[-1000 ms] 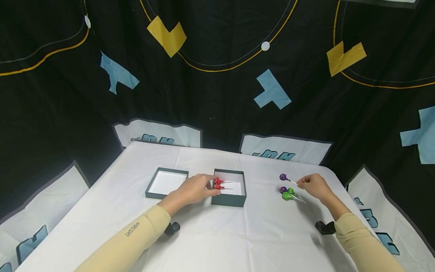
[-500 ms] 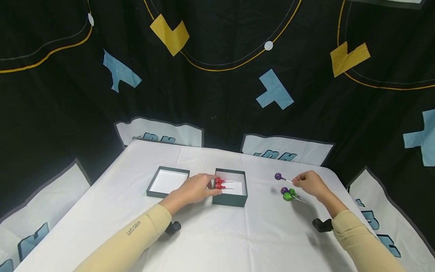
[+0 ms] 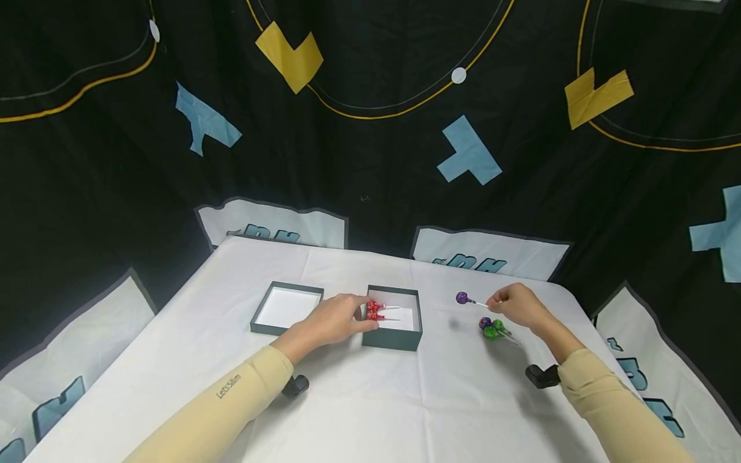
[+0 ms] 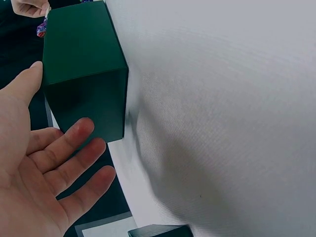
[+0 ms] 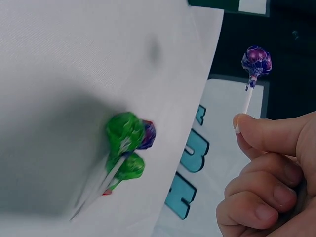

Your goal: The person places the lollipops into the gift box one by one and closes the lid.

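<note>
My right hand point(image 3: 522, 306) pinches the white stick of a purple lollipop point(image 3: 462, 298) between thumb and forefinger, held above the table. In the right wrist view, its wrapped head point(image 5: 256, 61) points away from the fingers. Below lie green lollipops point(image 5: 126, 132) and a purple-wrapped one point(image 5: 148, 134), sticks bunched together. At the left side of a dark green box point(image 3: 391, 339), my left hand point(image 3: 331, 319) rests with its thumb and fingers spread, touching the wall. Red lollipops point(image 3: 373, 311) lie inside that box, sticks pointing right.
A shallow matching lid point(image 3: 286, 307) lies inside-up left of the box, partly behind the left hand. White cloth point(image 3: 370, 399) covers the table. A black curtain point(image 3: 370, 161) hangs behind. Black wrist mounts point(image 3: 541, 376) sit under both forearms.
My right hand has carried the purple lollipop up and left, away from the pile and closer to the box. My left hand stays at the box.
</note>
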A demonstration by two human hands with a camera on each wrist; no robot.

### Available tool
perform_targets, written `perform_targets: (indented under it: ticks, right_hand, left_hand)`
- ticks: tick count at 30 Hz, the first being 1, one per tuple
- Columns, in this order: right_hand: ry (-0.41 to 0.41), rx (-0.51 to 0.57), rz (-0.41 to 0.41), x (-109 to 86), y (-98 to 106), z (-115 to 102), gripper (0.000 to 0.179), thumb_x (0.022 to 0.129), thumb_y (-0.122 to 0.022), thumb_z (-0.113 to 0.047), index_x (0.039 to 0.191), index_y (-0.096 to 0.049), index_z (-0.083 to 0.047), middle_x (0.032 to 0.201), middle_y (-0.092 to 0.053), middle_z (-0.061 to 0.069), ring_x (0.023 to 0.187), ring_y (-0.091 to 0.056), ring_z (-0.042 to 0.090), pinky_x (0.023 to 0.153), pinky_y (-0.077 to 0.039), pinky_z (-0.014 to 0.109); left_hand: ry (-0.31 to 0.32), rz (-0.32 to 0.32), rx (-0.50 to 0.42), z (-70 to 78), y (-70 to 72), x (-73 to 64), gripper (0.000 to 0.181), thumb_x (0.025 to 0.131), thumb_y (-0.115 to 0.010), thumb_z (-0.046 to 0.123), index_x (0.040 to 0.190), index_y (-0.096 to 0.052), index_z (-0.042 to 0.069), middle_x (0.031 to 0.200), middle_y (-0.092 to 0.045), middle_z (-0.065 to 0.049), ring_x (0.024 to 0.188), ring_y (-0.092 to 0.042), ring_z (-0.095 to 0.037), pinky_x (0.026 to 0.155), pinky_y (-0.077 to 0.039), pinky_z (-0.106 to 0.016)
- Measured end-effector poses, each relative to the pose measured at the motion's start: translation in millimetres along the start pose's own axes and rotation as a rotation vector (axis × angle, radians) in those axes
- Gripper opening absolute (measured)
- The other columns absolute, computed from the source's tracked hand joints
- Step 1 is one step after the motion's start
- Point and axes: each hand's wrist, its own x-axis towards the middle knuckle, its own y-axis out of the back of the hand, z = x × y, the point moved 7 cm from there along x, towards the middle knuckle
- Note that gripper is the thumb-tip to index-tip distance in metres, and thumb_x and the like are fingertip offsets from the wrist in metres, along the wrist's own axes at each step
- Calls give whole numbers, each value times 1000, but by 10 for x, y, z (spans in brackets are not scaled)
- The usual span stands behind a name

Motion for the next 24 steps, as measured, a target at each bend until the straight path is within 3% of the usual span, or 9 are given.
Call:
perform_targets:
  ticks: [11, 24]
  right_hand:
    - [47, 13, -41, 45, -80, -255, 12, 96, -66, -11, 99, -75, -4, 104, -70, 18, 92, -57, 25, 82, -49, 39]
    - [118, -8, -57, 69, -164, -541, 10, 94, -66, -10, 93, -75, -5, 94, -68, 8, 87, -53, 22, 75, -46, 36]
  left_hand:
    - [12, -10, -3, 4, -1, -11, 70, 88, -75, 50, 143, -57, 11, 77, -61, 7, 72, -55, -11, 61, -44, -29]
    - [8, -7, 6, -7, -3, -9, 71, 88, -74, 51, 144, -57, 11, 78, -61, 7, 73, -55, -12, 62, -44, -29]
